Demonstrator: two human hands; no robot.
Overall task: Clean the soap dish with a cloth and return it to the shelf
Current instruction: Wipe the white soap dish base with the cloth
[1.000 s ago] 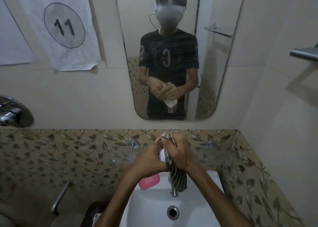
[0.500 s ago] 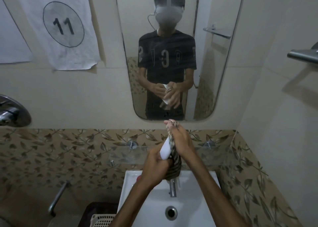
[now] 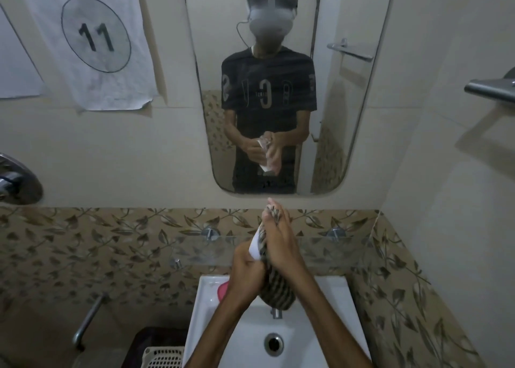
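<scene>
Two hands up over the sink, in front of the glass shelf. Left hand curled round the white soap dish, gripping its lower end. Right hand wrapped round the striped cloth, pressing it against the dish. Pink soap resting on the sink's back left corner.

My arms are bare to the elbow. In the mirror I wear a dark short-sleeved T-shirt with pale lettering. A white headset trails a thin cable.

Mirror — sink — pink soap.
</scene>
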